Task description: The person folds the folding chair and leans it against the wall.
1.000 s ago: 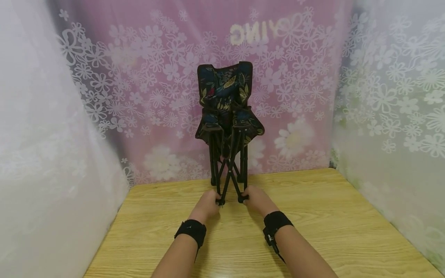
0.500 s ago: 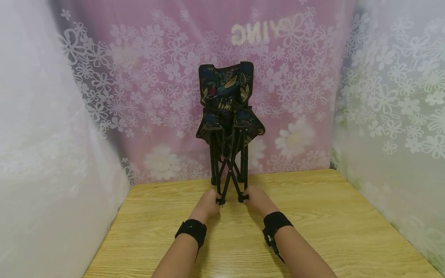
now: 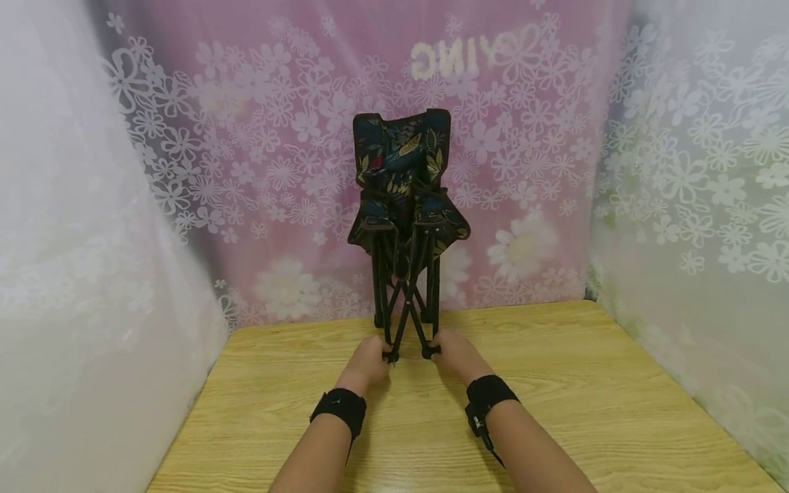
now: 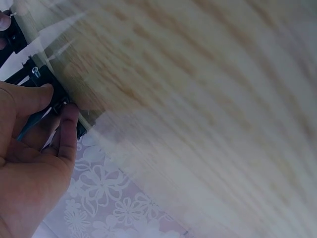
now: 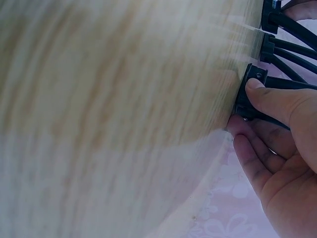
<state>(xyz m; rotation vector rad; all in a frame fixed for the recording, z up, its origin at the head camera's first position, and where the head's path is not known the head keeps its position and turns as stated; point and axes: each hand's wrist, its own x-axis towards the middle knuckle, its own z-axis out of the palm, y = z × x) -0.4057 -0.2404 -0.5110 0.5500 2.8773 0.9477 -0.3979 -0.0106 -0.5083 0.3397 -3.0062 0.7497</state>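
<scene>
A folding chair [image 3: 403, 164] with dark leaf-patterned fabric stands upright on the table, its black crossed legs partly folded together. My left hand [image 3: 368, 361] pinches the front left foot [image 3: 391, 357] between thumb and fingers. On the other side, my right hand [image 3: 457, 355] grips the front right foot [image 3: 428, 352]. In the left wrist view, the thumb of the left hand [image 4: 39, 144] presses the black plastic foot [image 4: 55, 89] beside a screw. The right wrist view has the right hand [image 5: 282, 134] with thumb and fingertips around its black foot [image 5: 250, 94].
The wood-grain table [image 3: 542, 411] reaches back to a pink flowered curtain [image 3: 277, 171]. Pale translucent sheets hang on the left [image 3: 80, 274] and on the right [image 3: 696, 205]. Black bands [image 3: 340, 411] circle both wrists. The chair's rear feet rest near the table's back edge.
</scene>
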